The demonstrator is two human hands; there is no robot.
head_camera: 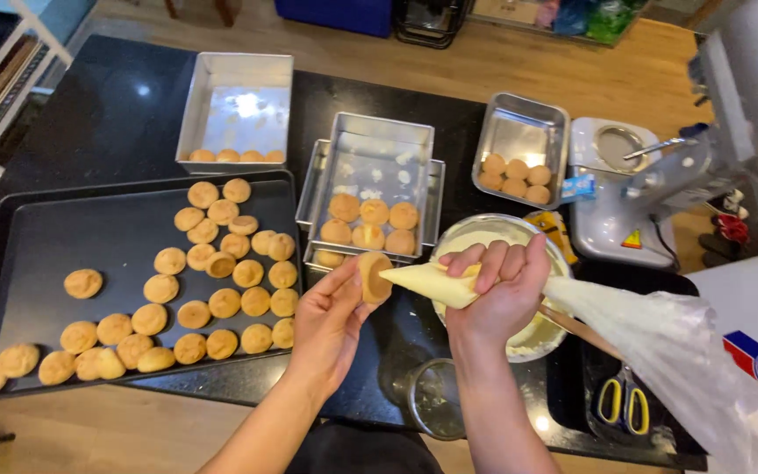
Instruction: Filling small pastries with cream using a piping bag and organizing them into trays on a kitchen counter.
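Observation:
My left hand [331, 320] holds a small round cream puff [374, 276] upright between fingers and thumb. My right hand [500, 290] grips a clear piping bag [625, 320] of pale cream, and its pointed tip [396, 277] touches the puff's side. Both hands hover over the dark counter, just in front of stacked metal pans [370, 167] holding several puffs. A black baking tray [54, 237] at the left carries many more puffs.
A bowl of cream [484, 233] sits behind my right hand. A square tin [234, 105] and a smaller tin [521, 132] with puffs stand at the back. A stand mixer [660, 175] is at right, scissors [622, 402] and a glass [436, 399] near the front edge.

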